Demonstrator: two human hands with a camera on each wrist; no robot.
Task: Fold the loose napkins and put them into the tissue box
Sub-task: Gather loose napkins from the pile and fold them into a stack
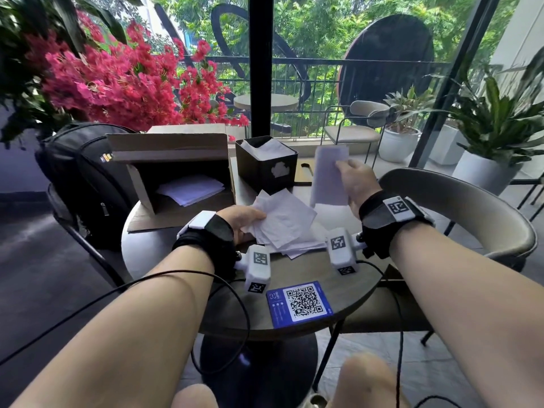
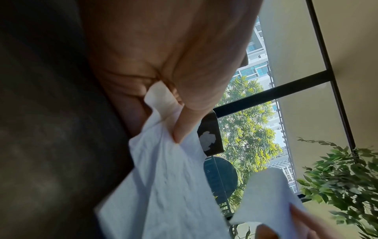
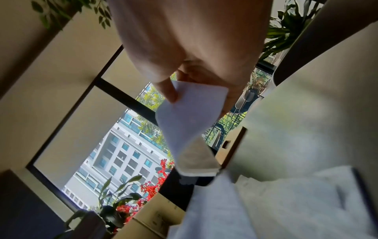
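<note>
A black square tissue box (image 1: 266,166) with a white cloud mark stands at the back of the round table, white napkins showing in its open top. My right hand (image 1: 354,179) is raised to the right of the box and pinches a folded white napkin (image 1: 329,175), which hangs upright; the right wrist view shows the thumb and fingers on that folded napkin (image 3: 188,116). My left hand (image 1: 243,219) grips the left edge of a loose pile of white napkins (image 1: 284,222) lying in front of the box. In the left wrist view the thumb presses into the pile (image 2: 167,177).
An open cardboard box (image 1: 173,178) with white napkins inside lies on its side at the left. A black backpack (image 1: 85,178) sits behind it. A blue QR card (image 1: 298,303) lies near the table's (image 1: 353,287) front edge. A chair (image 1: 459,207) stands to the right.
</note>
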